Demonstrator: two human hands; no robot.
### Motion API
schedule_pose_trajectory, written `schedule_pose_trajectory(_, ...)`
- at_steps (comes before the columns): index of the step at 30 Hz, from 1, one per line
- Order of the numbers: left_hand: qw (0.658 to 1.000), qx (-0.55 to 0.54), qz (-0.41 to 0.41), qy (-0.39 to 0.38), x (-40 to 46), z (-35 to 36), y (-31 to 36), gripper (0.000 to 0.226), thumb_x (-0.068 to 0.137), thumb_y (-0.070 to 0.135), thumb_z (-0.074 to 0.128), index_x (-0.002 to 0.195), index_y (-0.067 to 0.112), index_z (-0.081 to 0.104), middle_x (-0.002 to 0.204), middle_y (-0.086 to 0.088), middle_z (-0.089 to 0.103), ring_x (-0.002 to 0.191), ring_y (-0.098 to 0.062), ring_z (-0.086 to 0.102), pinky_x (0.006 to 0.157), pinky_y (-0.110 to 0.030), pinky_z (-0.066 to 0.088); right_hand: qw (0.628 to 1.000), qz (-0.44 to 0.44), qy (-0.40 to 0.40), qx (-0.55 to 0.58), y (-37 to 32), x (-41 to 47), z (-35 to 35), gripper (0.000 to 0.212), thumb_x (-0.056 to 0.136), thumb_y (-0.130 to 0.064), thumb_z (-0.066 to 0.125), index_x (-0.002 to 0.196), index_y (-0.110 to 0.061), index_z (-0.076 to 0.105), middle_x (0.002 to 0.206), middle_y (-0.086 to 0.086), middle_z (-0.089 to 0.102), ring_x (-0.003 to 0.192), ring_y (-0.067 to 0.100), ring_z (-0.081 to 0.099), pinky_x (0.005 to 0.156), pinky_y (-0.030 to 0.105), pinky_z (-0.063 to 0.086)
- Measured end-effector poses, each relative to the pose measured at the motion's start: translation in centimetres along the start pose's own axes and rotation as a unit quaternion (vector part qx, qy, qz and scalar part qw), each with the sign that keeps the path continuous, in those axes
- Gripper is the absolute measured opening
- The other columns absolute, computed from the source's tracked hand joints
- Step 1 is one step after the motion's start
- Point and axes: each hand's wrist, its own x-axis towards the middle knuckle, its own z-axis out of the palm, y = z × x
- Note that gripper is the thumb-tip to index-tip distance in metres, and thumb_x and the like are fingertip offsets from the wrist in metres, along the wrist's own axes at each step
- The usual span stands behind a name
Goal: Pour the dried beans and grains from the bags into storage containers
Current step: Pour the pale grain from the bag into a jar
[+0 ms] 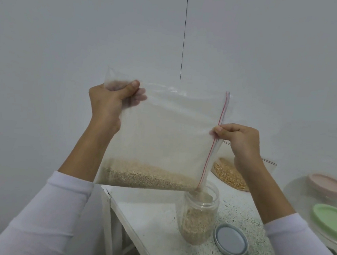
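A clear zip bag (163,131) hangs tilted above the table, with pale beige grain (144,176) gathered along its lower edge. My left hand (108,103) grips the bag's upper left corner. My right hand (238,140) pinches the zip edge with its red and blue lines on the right side. The bag's lower right corner sits in the mouth of a clear plastic jar (198,212), and grain runs into it. The jar stands upright and holds grain to about half its height.
The jar's grey-blue lid (230,241) lies flat on the white speckled table (154,218) beside the jar. A second bag of yellow kernels (229,174) lies behind. Clear containers with a pink lid (327,184) and a green lid (331,219) stand at right. The table's left edge is near the jar.
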Motion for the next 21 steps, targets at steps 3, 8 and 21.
schedule_pose_trajectory(3, 1.0, 0.0, 0.001, -0.001, -0.12, 0.12, 0.06, 0.008, 0.081, 0.004, 0.071, 0.074, 0.003, 0.067, 0.059, -0.004, 0.069, 0.055, -0.019, 0.068, 0.059, -0.025, 0.054, 1.0, -0.008, 0.0, 0.003, -0.01, 0.0, -0.08, 0.012, 0.079, -0.001, 0.07, 0.068, -0.007, 0.071, 0.056, -0.007, 0.068, 0.059, -0.001, 0.062, 0.06, -0.002, 0.04)
schedule_pose_trajectory(8, 1.0, 0.002, 0.0, -0.003, -0.26, 0.22, 0.02, 0.008, 0.082, 0.002, 0.069, 0.075, 0.003, 0.066, 0.057, -0.003, 0.068, 0.053, -0.018, 0.067, 0.061, -0.026, 0.054, 1.0, -0.016, 0.0, -0.001, 0.28, -0.25, -0.15, 0.013, 0.08, -0.003, 0.07, 0.068, -0.009, 0.071, 0.059, -0.006, 0.069, 0.062, 0.003, 0.063, 0.07, 0.005, 0.045)
schedule_pose_trajectory(21, 1.0, 0.008, 0.003, -0.008, -0.47, 0.6, -0.07, 0.009, 0.082, 0.002, 0.07, 0.073, 0.003, 0.066, 0.058, -0.003, 0.069, 0.054, -0.018, 0.067, 0.063, -0.028, 0.056, 1.0, -0.02, 0.004, -0.011, 0.6, -0.43, -0.71, 0.015, 0.08, -0.005, 0.07, 0.067, -0.011, 0.072, 0.061, -0.006, 0.07, 0.065, 0.006, 0.063, 0.077, 0.014, 0.045)
